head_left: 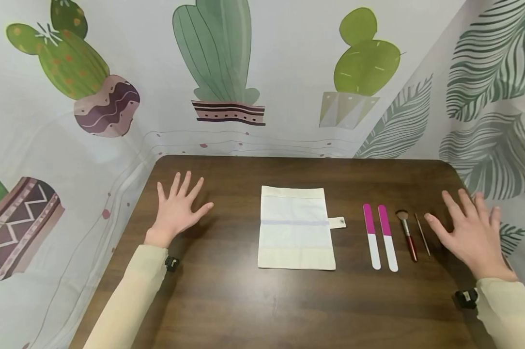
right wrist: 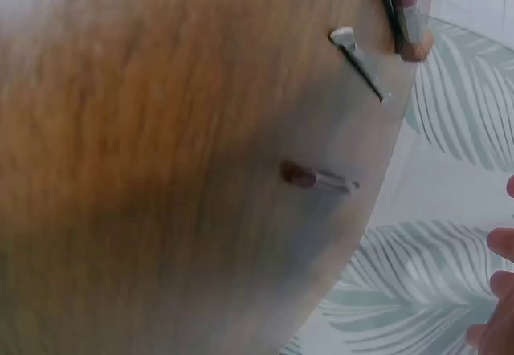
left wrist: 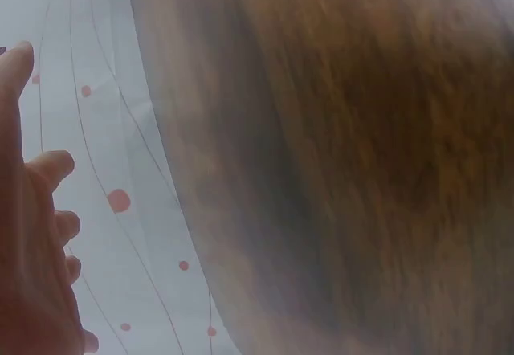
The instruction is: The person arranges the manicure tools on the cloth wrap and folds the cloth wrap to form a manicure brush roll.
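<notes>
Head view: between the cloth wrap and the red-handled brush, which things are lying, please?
Two pink-and-white nail files lie side by side between the cloth wrap and the brush; the head view shows this.

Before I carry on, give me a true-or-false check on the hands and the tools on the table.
1. The left hand holds nothing. True.
2. The thin stick lies between the brush and the right hand. True.
3. The right hand grips the brush. False: its fingers are spread and it holds nothing.
4. Two purple-and-white files lie to the right of the cloth. True.
5. The cloth's strap points toward the left hand. False: the strap points toward the files.
</notes>
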Demonstrator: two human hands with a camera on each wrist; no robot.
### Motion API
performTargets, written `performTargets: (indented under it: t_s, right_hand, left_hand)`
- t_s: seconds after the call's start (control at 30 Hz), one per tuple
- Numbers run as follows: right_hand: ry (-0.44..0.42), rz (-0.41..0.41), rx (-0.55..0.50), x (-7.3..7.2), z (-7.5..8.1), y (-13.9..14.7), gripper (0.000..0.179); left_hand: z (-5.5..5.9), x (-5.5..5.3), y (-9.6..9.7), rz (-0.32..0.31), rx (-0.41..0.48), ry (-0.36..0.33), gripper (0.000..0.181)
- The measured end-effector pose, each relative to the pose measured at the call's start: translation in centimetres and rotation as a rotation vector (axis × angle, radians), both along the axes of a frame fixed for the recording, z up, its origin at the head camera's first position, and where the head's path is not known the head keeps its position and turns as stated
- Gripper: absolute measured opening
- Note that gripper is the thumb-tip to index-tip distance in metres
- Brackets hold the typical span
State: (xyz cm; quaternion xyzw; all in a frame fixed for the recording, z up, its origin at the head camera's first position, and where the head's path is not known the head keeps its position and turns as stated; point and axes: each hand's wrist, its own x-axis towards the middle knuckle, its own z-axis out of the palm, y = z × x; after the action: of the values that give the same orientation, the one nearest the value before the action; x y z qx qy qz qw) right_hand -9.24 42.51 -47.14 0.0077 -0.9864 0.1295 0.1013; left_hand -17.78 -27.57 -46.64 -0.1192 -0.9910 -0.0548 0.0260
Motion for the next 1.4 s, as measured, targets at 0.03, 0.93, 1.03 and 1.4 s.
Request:
performTargets:
  t_s: [0.03,0.93,1.03,1.4]
  right_hand:
    - [0.014,0.008,-0.006,0.0,-0.1,-0.1,0.080]
    - [-0.168,0.186,-0.189,-2.7,0.5,-7.7,0.034]
    - [-0.198,0.205,-0.189,-3.2,0.4,-8.2,0.033]
    - [-0.334,0.231,-0.181,-4.4,-0.4,-10.1,0.034]
  left_hand:
    - [0.0,0.0,0.1,-0.004,0.005,-0.006,0.092]
    - [-1.2,1.2,8.6,-0.368,0.218,-0.211,0.076]
    - [-1.7,1.0,9.5,-0.386,0.212,-0.217,0.071]
    - [-3.2,0.5,11.9,-0.451,0.142,-0.208,0.058]
